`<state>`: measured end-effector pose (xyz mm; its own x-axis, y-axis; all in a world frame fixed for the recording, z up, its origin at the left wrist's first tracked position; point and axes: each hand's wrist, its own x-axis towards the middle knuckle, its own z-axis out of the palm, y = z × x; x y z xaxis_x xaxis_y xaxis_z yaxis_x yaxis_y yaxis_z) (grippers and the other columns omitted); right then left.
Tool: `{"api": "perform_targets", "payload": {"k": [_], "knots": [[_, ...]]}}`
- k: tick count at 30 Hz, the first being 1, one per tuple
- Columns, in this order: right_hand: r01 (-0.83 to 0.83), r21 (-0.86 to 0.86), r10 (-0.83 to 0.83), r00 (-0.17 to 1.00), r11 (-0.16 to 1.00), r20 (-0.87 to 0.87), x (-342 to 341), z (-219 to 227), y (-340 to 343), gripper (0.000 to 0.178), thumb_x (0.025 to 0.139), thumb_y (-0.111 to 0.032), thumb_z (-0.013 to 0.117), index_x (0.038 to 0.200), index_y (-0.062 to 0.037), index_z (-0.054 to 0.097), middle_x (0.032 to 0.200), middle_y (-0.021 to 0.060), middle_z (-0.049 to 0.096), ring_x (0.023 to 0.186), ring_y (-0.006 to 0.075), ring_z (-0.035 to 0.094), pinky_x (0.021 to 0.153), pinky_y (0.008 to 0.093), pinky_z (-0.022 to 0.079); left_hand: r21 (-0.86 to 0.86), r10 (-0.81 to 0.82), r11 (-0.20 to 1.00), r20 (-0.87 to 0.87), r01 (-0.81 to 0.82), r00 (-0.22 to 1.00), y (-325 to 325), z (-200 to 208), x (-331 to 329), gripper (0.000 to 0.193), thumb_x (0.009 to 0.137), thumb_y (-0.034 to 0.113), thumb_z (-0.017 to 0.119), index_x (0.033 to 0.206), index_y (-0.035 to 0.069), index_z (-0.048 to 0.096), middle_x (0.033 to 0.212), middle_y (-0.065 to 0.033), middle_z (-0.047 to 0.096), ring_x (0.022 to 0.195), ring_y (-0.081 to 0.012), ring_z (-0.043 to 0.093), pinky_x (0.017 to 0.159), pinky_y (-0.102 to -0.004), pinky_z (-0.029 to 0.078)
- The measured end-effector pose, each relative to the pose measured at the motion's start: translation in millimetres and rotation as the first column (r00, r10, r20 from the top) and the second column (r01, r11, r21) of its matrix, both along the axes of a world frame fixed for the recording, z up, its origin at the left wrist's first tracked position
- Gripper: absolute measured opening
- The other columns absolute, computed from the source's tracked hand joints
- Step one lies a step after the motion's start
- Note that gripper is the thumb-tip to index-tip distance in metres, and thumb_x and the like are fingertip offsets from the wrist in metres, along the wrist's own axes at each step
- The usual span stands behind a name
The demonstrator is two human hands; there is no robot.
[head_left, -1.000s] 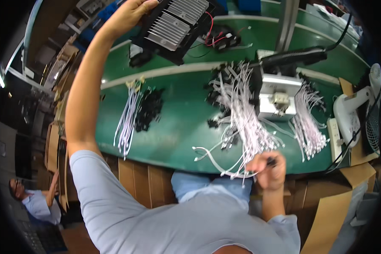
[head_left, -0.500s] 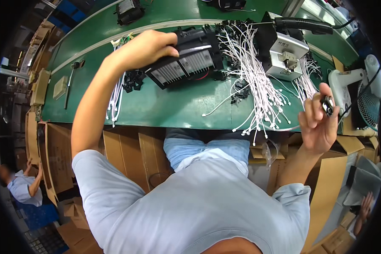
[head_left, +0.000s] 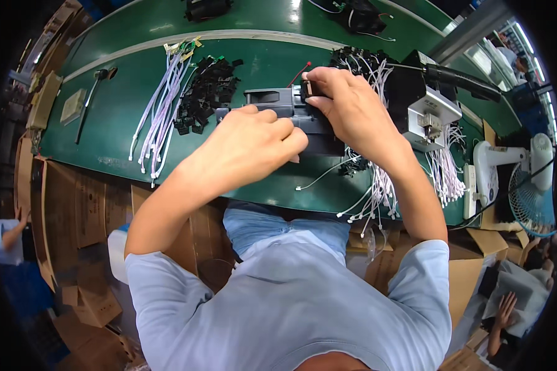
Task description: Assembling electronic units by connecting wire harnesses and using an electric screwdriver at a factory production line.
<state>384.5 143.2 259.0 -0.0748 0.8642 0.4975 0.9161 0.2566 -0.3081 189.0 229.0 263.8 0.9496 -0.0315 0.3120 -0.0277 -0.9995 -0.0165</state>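
A black plastic housing lies on the green bench in front of me. My left hand is closed over its near left part, fingers curled onto it, and hides much of that side. Between thumb and fingers of my right hand is a small black plastic part, held against the upper side of the housing. Where the part meets the housing is partly covered by my fingers. A thin red wire sticks up behind the housing.
White cables with connectors hang over the bench edge at right, beside a metal-fronted box with a black-handled tool on top. Left lie a cable bundle and small black parts. A fan stands far right.
My right hand has moved left from the bench's right side to the housing, bringing the small black part. The housing is turned and lies flatter; my left hand has shifted nearer.
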Motion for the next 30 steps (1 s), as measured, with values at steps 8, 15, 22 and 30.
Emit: {"api": "perform_targets", "payload": {"k": [8,15,22,30], "knots": [[0.068,-0.112,-0.077,0.994,0.991,-0.078,7.2,3.5,-4.2,0.028,0.082,-0.012,0.069,0.108,-0.0046,0.062,0.085,0.0117,0.063,0.079,0.0275,0.058,0.07,0.036,0.047,-0.027,0.037,0.999,0.208,-0.032,0.977,3.7,-12.3,0.6,0.03,0.068,0.03,0.075,0.079,0.011,0.054,0.091,-0.0046,0.055,0.095,-0.0249,0.054,0.082,-0.0447,0.039],[0.022,-0.154,-0.029,0.999,0.988,-0.043,12.2,18.4,8.2,0.028,0.079,-0.013,0.07,0.104,-0.0036,0.064,0.085,0.0115,0.063,0.083,0.0296,0.058,0.073,0.0375,0.046,-0.185,0.132,0.977,0.116,-0.109,0.984,9.9,-11.3,4.5,0.053,0.069,0.036,0.075,0.11,0.009,0.055,0.137,-0.0092,0.046,0.115,-0.0302,0.047,0.094,-0.0509,0.033],[0.017,-0.209,-0.082,0.949,0.978,-0.304,13.2,1.3,4.5,0.026,0.082,-0.007,0.066,0.108,-0.0021,0.063,0.09,0.0093,0.063,0.083,0.0196,0.06,0.073,0.0291,0.047,-0.13,0.208,0.97,0.016,-0.204,0.978,5.5,-20.2,5.1,0.089,0.059,0.038,0.083,0.136,0.015,0.044,0.145,-0.0045,0.037,0.125,-0.037,0.04,0.101,-0.0617,0.027],[0.02,-0.121,-0.065,0.923,0.992,-0.379,1.9,-7.9,-5.9,0.025,0.082,-0.004,0.063,0.107,-0.0011,0.064,0.1,0.0112,0.066,0.091,0.0232,0.063,0.081,0.0315,0.048,-0.197,0.214,0.961,0.085,-0.194,0.973,-6.2,-16.7,4.7,0.101,0.055,0.027,0.086,0.142,0.024,0.036,0.132,-0.0047,0.046,0.102,-0.0365,0.051,0.078,-0.0508,0.04]]}}
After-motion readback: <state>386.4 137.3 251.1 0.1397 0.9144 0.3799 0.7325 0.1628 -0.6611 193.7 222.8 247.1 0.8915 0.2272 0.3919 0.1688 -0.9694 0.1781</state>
